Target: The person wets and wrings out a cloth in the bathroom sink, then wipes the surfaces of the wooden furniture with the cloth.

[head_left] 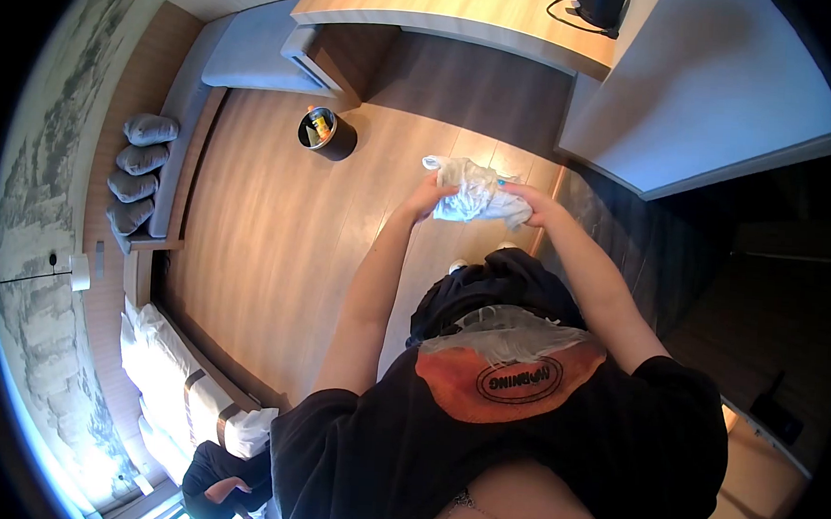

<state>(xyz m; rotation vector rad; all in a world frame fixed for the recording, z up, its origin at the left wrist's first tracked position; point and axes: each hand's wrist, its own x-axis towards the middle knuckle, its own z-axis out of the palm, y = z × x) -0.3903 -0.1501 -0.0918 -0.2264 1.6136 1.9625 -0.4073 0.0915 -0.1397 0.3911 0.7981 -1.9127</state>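
Out in front of my body, a crumpled white cloth (475, 192) is stretched between my two hands above the wooden floor. My left hand (426, 200) grips its left end, thumb on top. At the other end my right hand (534, 206) closes on the cloth, with a bright blue spot at the thumb tip. The cloth hangs in loose folds, and most of my fingers are hidden behind it.
A dark bin (329, 135) with a yellow item inside stands on the floor ahead left. Beyond are a wooden desk (447, 12) and a bench with grey cushions (143, 161). A bed (170, 369) and another person (220, 484) are at lower left.
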